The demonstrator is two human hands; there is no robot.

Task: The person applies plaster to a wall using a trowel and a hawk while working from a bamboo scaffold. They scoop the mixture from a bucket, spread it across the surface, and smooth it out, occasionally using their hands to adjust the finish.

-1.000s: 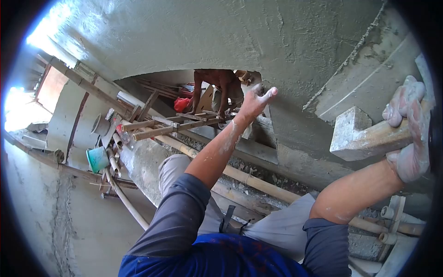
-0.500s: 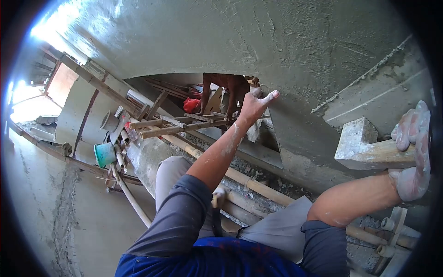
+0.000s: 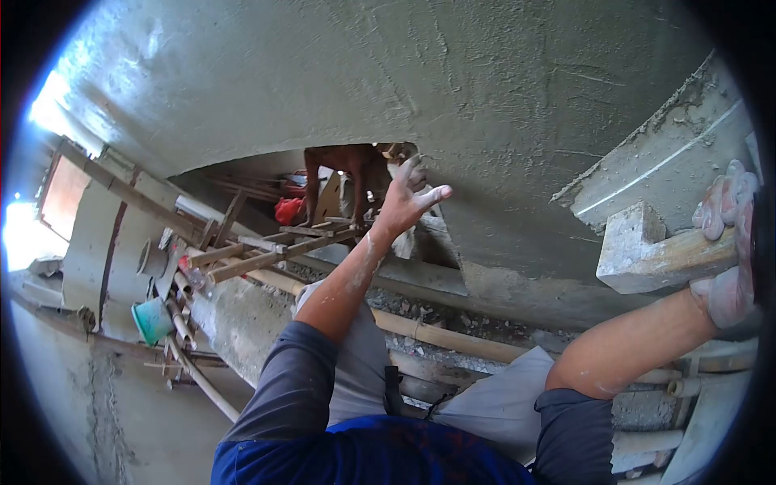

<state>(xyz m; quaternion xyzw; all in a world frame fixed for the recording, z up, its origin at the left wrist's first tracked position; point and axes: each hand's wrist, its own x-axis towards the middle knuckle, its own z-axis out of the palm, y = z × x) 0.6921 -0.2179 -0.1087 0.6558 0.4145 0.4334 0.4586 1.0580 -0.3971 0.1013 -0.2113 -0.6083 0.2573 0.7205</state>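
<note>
My left hand (image 3: pixel 408 198) is raised in front of the right edge of the wall opening, thumb out and fingers apart, with nothing in it. Whether its fingertips touch the edge is unclear. My right hand (image 3: pixel 731 230), pale with plaster or a glove, is wrapped round the wooden handle (image 3: pixel 695 252) of a plastering float at the far right. A block joins this handle to the float's grey board (image 3: pixel 675 153), which has wet mortar along its edge and lies close to the wall. Grey, ridged plaster covers the wall (image 3: pixel 323 73).
Through the opening a person (image 3: pixel 347 166) bends over wooden slats, beside a red bag (image 3: pixel 288 211). Bamboo poles (image 3: pixel 453 338) cross below me, over rubble (image 3: pixel 436 314). A green bucket (image 3: pixel 152 321) hangs at the left near a wooden beam (image 3: pixel 137 190).
The wall opening, person and bucket have shifted left in view. My left hand appears farther left and lower, its fingers more spread. The float and my right hand sit slightly farther right.
</note>
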